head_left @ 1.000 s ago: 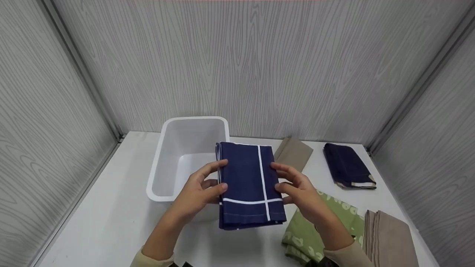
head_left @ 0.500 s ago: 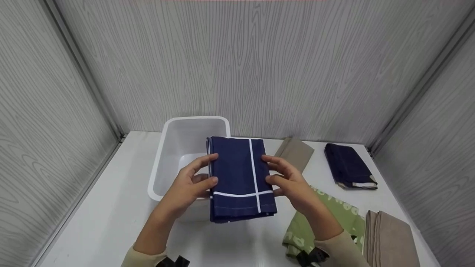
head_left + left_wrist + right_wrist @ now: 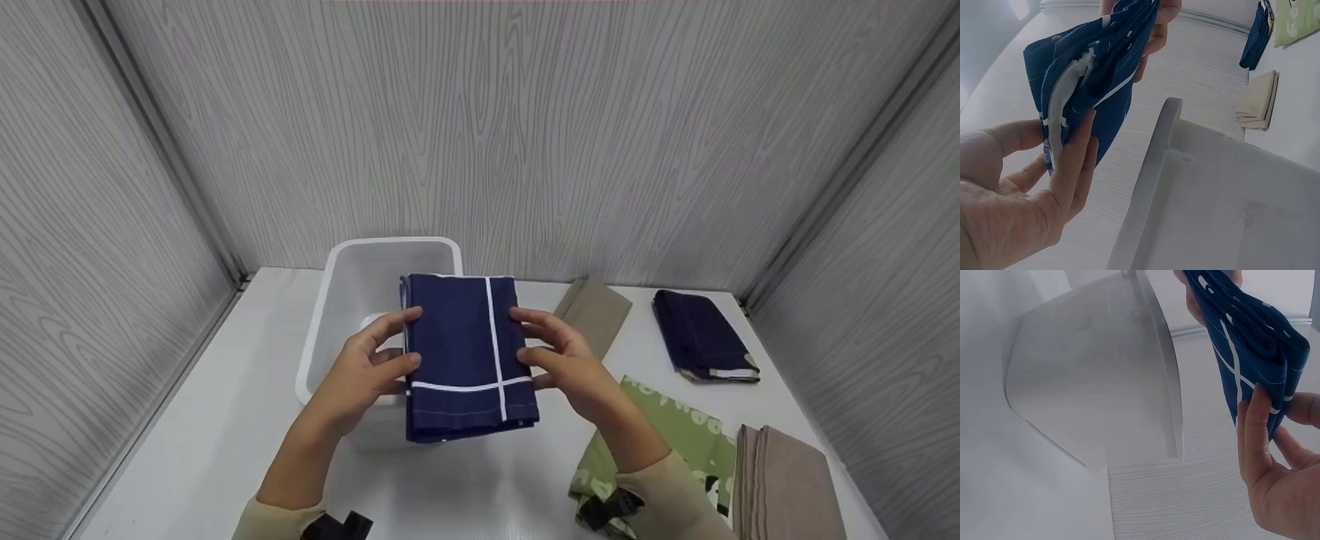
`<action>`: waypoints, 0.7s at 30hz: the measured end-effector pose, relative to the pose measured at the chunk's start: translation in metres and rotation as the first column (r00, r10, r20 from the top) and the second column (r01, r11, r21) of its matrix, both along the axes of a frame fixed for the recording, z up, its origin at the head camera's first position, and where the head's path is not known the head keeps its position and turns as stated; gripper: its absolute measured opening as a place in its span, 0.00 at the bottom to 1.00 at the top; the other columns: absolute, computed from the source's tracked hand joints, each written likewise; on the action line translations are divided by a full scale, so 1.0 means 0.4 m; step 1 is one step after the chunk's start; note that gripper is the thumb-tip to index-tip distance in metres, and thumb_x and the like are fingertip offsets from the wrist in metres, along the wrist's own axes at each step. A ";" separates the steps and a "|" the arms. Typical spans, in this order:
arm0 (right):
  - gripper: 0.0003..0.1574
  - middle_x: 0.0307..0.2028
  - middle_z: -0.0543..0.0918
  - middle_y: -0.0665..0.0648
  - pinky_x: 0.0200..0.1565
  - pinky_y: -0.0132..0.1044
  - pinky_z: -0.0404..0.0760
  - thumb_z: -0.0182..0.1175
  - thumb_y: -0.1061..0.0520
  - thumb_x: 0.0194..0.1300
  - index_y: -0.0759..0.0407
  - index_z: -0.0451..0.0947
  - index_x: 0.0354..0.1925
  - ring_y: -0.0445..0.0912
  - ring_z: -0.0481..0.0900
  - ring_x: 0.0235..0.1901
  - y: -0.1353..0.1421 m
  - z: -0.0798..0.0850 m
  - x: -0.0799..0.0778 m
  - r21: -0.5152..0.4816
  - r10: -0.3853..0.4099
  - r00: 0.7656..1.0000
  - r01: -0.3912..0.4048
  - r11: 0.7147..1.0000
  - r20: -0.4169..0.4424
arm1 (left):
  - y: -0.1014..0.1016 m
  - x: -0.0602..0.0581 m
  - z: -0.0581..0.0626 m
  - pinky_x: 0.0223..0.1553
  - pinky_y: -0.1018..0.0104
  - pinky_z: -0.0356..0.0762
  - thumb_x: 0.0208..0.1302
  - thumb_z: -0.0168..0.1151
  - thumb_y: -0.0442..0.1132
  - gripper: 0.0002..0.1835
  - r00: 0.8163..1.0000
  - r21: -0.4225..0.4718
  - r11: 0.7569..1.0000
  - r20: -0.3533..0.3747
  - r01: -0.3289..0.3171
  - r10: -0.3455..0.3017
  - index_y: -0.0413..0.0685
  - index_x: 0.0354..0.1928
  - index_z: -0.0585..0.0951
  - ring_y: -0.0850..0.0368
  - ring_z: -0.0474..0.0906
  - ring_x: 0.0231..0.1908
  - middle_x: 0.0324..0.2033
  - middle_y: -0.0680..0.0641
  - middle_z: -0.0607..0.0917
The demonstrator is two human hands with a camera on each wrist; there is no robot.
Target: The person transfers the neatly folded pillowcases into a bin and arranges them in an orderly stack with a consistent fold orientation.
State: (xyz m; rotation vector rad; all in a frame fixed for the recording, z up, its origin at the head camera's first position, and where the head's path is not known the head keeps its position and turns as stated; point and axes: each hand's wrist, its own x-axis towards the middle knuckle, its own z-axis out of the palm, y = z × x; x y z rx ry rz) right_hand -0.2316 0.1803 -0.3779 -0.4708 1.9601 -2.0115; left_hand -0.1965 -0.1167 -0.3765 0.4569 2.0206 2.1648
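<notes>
The left hand (image 3: 360, 379) and right hand (image 3: 566, 360), fingers bent, pinch a folded, white-striped navy cloth (image 3: 457, 337) near a smooth, round-cornered white bin (image 3: 394, 241), interior partly hidden.

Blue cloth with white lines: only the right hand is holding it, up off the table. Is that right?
Not quite: the left hand holds the blue cloth too, at the edge opposite the right hand, as the head view shows. It is off the table, as you say.
</notes>
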 end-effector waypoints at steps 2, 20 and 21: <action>0.36 0.67 0.68 0.63 0.41 0.50 0.86 0.57 0.64 0.67 0.53 0.65 0.72 0.56 0.79 0.54 -0.004 -0.003 -0.003 0.000 0.001 1.000 -0.001 1.000 0.002 | -0.003 -0.002 -0.004 0.46 0.49 0.84 0.68 0.61 0.32 0.34 1.000 0.002 1.000 0.000 -0.004 0.004 0.46 0.74 0.62 0.44 0.80 0.55 0.70 0.38 0.62; 0.38 0.68 0.67 0.63 0.43 0.51 0.86 0.57 0.65 0.66 0.53 0.65 0.72 0.56 0.79 0.55 -0.039 -0.016 -0.025 -0.014 0.010 1.000 -0.010 1.000 0.009 | -0.027 -0.023 -0.012 0.46 0.51 0.85 0.69 0.59 0.31 0.32 0.998 0.000 0.998 0.019 -0.057 0.057 0.47 0.74 0.64 0.44 0.81 0.53 0.69 0.40 0.64; 0.37 0.68 0.68 0.63 0.43 0.51 0.86 0.57 0.65 0.66 0.53 0.65 0.72 0.56 0.79 0.55 -0.043 -0.017 -0.027 -0.015 0.008 1.000 -0.008 1.000 0.008 | -0.028 -0.024 -0.013 0.46 0.51 0.85 0.69 0.59 0.31 0.32 0.998 -0.002 0.998 0.017 -0.064 0.064 0.48 0.74 0.64 0.44 0.81 0.53 0.69 0.40 0.64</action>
